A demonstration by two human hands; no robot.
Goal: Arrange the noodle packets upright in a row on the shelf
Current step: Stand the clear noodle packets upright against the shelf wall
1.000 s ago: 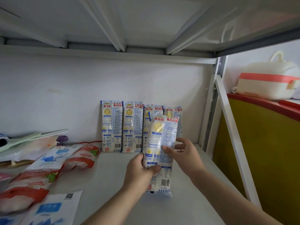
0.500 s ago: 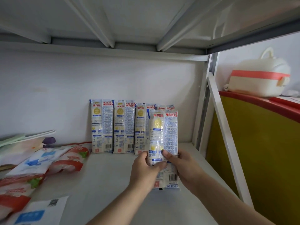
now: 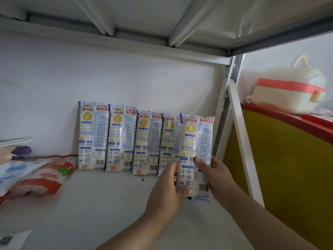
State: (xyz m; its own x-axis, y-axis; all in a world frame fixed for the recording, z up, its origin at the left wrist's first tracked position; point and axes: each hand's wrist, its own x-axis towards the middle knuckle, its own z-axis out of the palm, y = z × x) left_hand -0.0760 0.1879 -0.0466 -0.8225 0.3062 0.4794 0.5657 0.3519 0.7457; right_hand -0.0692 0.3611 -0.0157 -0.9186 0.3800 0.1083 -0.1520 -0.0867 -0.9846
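Several white-and-blue noodle packets [image 3: 122, 138] stand upright in a row against the white back wall of the shelf [image 3: 100, 204]. One more noodle packet [image 3: 196, 141] is held upright at the right end of the row, in front of the last standing packet [image 3: 169, 139] and partly covering it. My right hand [image 3: 216, 175] grips its lower right side, thumb on the front. My left hand [image 3: 167, 188] is on its lower left edge; blur hides the fingers. The packet's bottom edge is close to the shelf surface.
Red-and-white bags [image 3: 45, 177] and blue-and-white bags [image 3: 12, 172] lie flat at the left. The shelf's white upright post [image 3: 241, 141] is just right of the held packet. Beyond it are a yellow panel [image 3: 281, 159] and a white container with a red band [image 3: 288, 92].
Both hands have carried the packet to the right and further back, from in front of the row's right part to its right end. The camera has moved closer.
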